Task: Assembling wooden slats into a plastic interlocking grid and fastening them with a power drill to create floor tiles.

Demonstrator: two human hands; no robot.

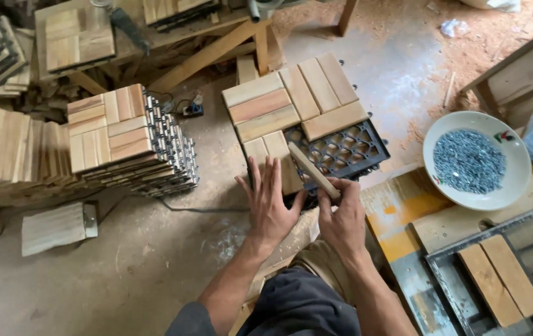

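At far left, a stack of finished wooden deck tiles stands on the concrete floor, with loose slats piled beside it and a small grey block lying nearer the viewer. Toward centre, the left hand lies flat, fingers spread apart, pressing on the near edge of a partly filled tile whose black plastic grid base remains exposed at its near right corner. Just right of it, the right hand has its fingers clamped on the near end of a single wooden slat, held tilted over the open grid, its far end touching or just above the neighbouring slats; which cannot be told. The slat appears light, stiff and dry, unlikely to slip; an end grip as shown seems adequate, though a hold nearer mid-length would likely give steadier control. The grid looks thin and probably somewhat flexible, so the flat palm steadies it. Open floor lies beyond the tile; to the right, room is bounded by a white bowl of small screws close to the tile's corner, and a dark framed jig holding two slats.
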